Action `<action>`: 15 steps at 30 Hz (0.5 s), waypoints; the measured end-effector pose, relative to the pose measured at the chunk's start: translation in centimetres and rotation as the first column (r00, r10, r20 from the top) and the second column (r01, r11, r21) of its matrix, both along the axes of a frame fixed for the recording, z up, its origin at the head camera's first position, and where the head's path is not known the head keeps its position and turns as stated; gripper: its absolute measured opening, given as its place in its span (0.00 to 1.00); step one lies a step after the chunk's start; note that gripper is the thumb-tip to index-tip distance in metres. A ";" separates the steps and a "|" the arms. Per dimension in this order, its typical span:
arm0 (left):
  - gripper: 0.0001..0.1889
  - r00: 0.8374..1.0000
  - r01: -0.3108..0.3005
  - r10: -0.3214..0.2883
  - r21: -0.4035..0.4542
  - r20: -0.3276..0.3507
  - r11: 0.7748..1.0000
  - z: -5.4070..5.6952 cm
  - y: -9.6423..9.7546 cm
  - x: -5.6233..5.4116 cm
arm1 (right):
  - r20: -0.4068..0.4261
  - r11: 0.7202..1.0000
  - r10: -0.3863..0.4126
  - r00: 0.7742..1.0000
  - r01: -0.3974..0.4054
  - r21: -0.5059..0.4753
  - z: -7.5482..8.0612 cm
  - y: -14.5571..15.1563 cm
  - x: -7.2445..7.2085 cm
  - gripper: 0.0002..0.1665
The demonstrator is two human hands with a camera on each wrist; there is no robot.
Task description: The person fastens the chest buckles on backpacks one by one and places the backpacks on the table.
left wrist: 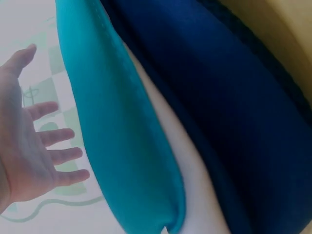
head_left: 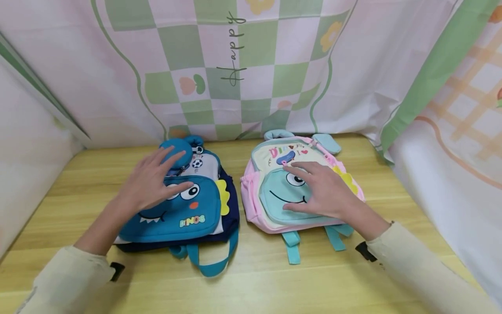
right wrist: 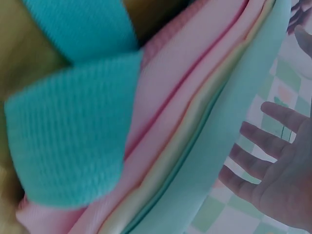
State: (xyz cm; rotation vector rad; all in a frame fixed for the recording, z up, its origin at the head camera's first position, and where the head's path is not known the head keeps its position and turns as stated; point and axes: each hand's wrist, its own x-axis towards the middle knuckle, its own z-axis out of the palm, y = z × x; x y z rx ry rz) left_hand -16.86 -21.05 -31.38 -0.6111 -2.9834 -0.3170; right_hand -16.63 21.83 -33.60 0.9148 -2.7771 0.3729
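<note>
Two children's backpacks lie on their backs on the wooden table. The blue dinosaur backpack (head_left: pixel 176 222) is on the left, with a round blue pouch (head_left: pixel 178 152) at its top. My left hand (head_left: pixel 150 181) is spread over its front, and in the left wrist view its fingers stand apart from the cloth. On the right lies the pink and mint dinosaur backpack (head_left: pixel 270 187). Above its front pocket my right hand (head_left: pixel 325 187) hovers with fingers apart, holding nothing. The right wrist view shows a gap between those fingers and the mint pocket (right wrist: pixel 229 126).
The wooden table (head_left: pixel 259 283) runs up to a white and green checked curtain (head_left: pixel 243 78) at the back. Teal straps (head_left: pixel 213 268) from the blue backpack and mint straps (head_left: pixel 292 250) from the pink one trail toward the front. More curtain cloth hangs at both sides.
</note>
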 end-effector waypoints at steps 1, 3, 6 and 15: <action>0.46 1.000 0.004 -0.004 0.003 0.001 1.000 0.0 0.1 0.0 | -0.001 1.000 0.010 1.000 -0.010 -0.003 -0.1 -0.2 0.2 0.55; 0.46 1.000 0.008 -0.008 0.010 0.006 1.000 0.0 0.4 0.0 | -0.006 1.000 0.031 1.000 -0.031 -0.004 -0.3 -0.6 0.5 0.54; 0.44 1.000 0.017 -0.017 0.018 0.010 1.000 -0.1 0.8 0.1 | -0.007 0.999 0.051 0.999 -0.051 0.000 -0.5 -1.1 0.9 0.53; 0.40 0.997 0.056 -0.061 0.125 0.039 0.991 -0.3 2.1 0.0 | 0.046 0.997 0.060 0.997 -0.062 0.038 -0.8 -1.9 1.8 0.54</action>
